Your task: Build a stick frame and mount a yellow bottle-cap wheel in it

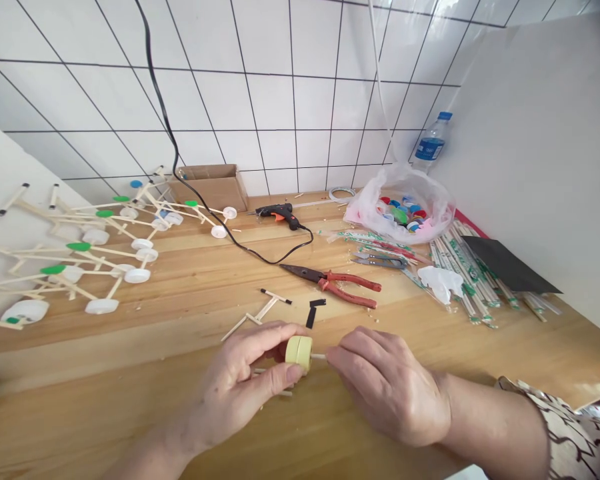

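Note:
My left hand (243, 387) pinches a pale yellow bottle cap (299, 351) between thumb and fingers, just above the wooden table (190, 427). My right hand (387, 387) is closed on a thin wooden stick (319, 357) whose end meets the middle of the cap. Just behind the hands lie a small frame of glued sticks (260, 311) with black tips and a short black strip (313, 313).
Red-handled pliers (337, 281) lie mid-table, with a black glue gun (280, 213) and its cable behind. Stick-and-cap models (95, 247) fill the left. At the right are a bag of coloured caps (403, 210), wrapped chopsticks (460, 267), a black sheet (507, 267), a water bottle (433, 143); a cardboard box (215, 187) sits by the wall.

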A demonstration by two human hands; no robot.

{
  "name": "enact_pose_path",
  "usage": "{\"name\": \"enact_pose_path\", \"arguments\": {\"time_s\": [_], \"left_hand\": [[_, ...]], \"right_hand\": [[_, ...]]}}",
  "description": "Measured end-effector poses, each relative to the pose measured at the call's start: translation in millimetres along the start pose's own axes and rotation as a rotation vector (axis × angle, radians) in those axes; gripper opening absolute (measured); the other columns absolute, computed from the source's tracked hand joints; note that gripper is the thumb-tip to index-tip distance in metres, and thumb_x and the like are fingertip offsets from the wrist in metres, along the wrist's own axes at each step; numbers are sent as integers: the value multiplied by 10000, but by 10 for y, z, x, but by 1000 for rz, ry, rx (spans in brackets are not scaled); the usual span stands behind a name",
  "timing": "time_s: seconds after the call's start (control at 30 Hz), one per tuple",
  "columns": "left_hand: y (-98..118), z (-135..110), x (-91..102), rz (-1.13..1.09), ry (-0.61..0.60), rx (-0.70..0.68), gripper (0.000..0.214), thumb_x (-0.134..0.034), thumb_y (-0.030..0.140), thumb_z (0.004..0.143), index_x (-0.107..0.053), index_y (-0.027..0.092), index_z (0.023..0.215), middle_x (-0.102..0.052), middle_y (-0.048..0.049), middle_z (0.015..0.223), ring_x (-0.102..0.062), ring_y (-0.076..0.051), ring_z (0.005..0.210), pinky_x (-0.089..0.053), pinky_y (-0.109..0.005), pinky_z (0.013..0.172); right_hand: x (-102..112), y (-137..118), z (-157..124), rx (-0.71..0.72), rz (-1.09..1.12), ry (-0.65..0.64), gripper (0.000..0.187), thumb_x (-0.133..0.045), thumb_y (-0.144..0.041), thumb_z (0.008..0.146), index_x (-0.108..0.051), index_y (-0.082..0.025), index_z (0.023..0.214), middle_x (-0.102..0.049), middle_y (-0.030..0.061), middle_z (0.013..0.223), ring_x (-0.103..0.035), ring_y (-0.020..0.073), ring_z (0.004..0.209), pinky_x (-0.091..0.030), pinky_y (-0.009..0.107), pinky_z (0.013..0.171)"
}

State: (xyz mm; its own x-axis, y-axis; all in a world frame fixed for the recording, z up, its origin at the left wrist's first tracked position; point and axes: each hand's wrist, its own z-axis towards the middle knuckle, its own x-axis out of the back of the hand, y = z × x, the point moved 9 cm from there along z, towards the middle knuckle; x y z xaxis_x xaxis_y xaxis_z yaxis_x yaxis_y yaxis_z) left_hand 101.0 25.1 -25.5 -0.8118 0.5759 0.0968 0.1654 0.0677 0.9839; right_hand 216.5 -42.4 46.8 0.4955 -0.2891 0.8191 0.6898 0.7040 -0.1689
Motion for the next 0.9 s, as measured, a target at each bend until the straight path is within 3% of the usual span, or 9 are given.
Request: {"name": "enact_pose_path", "arguments": {"time_s": [0.13,0.3,0.4,0.47,0.6,0.67,0.83,0.9], "left_hand": [[11,-12,-31,41,-8,-26,302,-655,375,777,-691,283,1063,-649,-48,1038,-648,-217,877,-585,-244,631],[113,-35,-68,120,-38,-84,282,-609,307,817,-653,266,1093,-658,-30,988,-646,-187,832,-585,-240,642],[236,-44,-82,220,-31,-168,253,-576,275,834,-641,246,1077,-659,-22,925,-645,-166,774,-576,-238,667],[305,-48,-84,301,-4,-220,235,-572,259,829,-640,226,1051,-659,-20,881,-641,-160,744,-567,-240,682],[342,-54,-99,353,28,-254,215,-559,250,829,-638,218,1026,-651,-16,854,-635,-157,725,-550,-236,654],[352,-65,-113,368,28,-266,206,-549,243,837,-634,220,1022,-643,-9,838,-628,-149,703,-537,-228,631],[501,-133,-158,501,33,-388,161,-511,209,853,-610,199,980,-631,-7,797,-589,-139,663,-493,-236,624],[565,-159,-175,529,35,-429,139,-492,197,856,-598,188,946,-614,-9,768,-574,-142,668,-474,-234,608]], "right_hand": [[-43,-37,-15,45,15,-32,259,-342,-51,862,-587,-104,930,-597,86,699,-505,185,577,-421,305,511],[-120,259,24,-324,418,-96,162,-433,-95,863,-563,-166,797,-582,13,657,-513,117,563,-416,219,505],[-192,350,-11,-470,527,-133,139,-479,-112,841,-547,-174,737,-548,-26,594,-472,86,499,-377,182,450],[-164,315,-9,-417,480,-94,145,-458,-104,843,-548,-168,750,-560,-9,614,-490,97,523,-397,195,474],[-69,123,1,-180,226,9,193,-379,-82,877,-554,-148,830,-601,62,701,-530,153,612,-420,257,536],[-70,129,7,-188,216,15,189,-376,-88,880,-545,-152,823,-593,59,689,-520,154,598,-408,259,526],[-299,400,-10,-584,717,-176,134,-459,-182,856,-505,-176,731,-490,-27,578,-433,95,497,-356,198,454],[-368,409,-19,-647,820,-252,144,-473,-207,852,-506,-179,715,-472,-37,556,-421,90,478,-343,189,431]]}}
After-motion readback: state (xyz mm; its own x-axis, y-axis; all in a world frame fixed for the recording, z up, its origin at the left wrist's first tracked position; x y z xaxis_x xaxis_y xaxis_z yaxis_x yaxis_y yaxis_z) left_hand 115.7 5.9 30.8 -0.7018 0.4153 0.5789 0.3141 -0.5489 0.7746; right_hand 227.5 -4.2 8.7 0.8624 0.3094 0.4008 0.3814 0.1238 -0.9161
